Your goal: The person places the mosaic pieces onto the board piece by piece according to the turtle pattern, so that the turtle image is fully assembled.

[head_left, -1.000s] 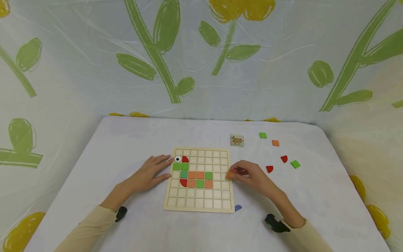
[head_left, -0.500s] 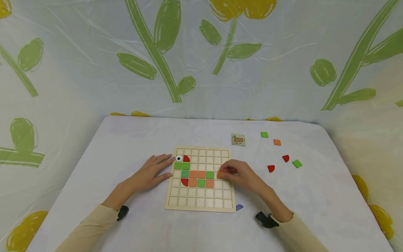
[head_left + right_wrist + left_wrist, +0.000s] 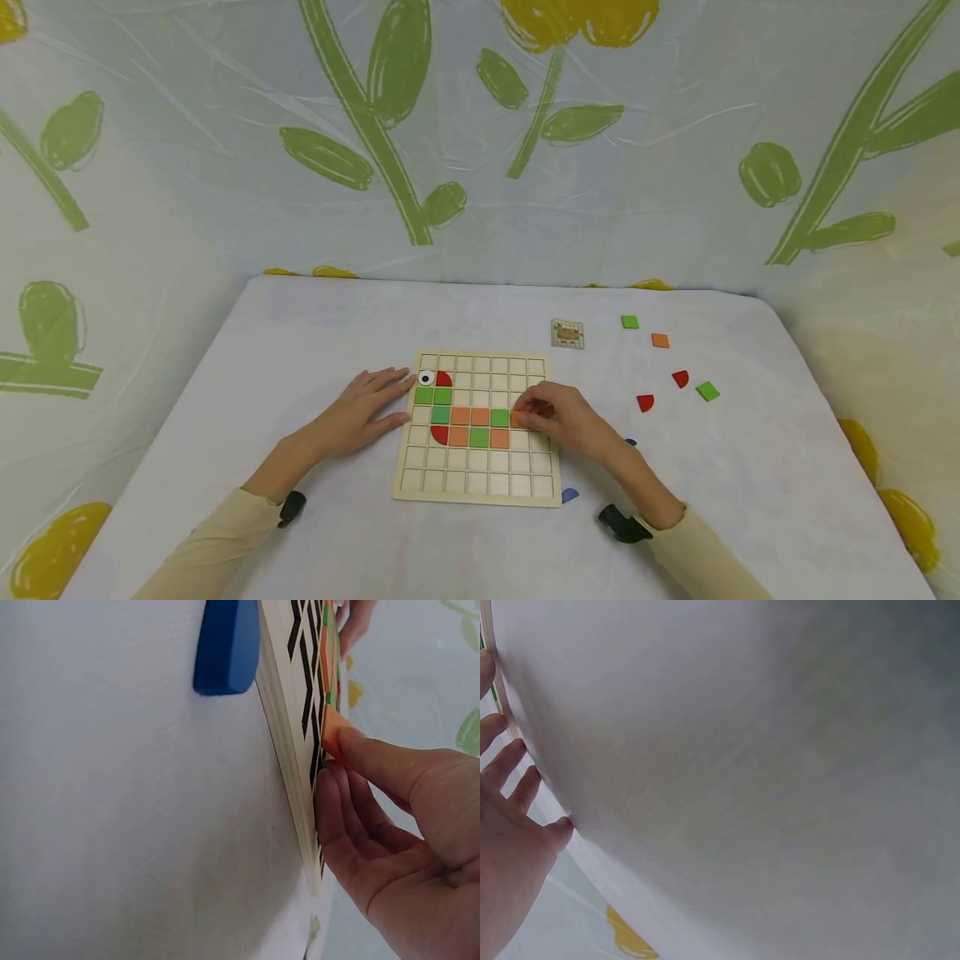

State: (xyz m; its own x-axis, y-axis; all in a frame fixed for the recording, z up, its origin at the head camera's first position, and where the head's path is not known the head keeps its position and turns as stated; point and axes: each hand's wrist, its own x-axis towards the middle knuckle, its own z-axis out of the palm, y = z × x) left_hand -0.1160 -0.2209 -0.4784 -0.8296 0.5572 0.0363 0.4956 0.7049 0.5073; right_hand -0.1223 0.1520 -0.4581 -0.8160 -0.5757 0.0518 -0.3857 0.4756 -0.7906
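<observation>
My right hand [image 3: 566,419] pinches an orange square tile [image 3: 517,418] over the wooden grid board [image 3: 472,499]. In the right wrist view the orange tile [image 3: 335,731] is tilted, with the thumb on its face. It is at the cell just right of a green tile [image 3: 498,417]. My left hand [image 3: 360,417] touches the board's left edge, fingers spread and fairly straight. On the board lie several green and orange squares, a teal square [image 3: 440,415], two red quarter-circles [image 3: 444,379] and an eye tile [image 3: 426,378].
Behind the board is a small pattern card [image 3: 567,333]. To the right lie two loose green squares [image 3: 630,322], an orange square [image 3: 660,340] and two red quarter-circles [image 3: 645,403]. One blue piece [image 3: 570,496] sits by the near right corner, another [image 3: 631,442] beside my right forearm.
My right hand has moved left with the orange tile, from the board's right edge to beside the green tile. A blue piece by the forearm has come into view. My left hand stays put.
</observation>
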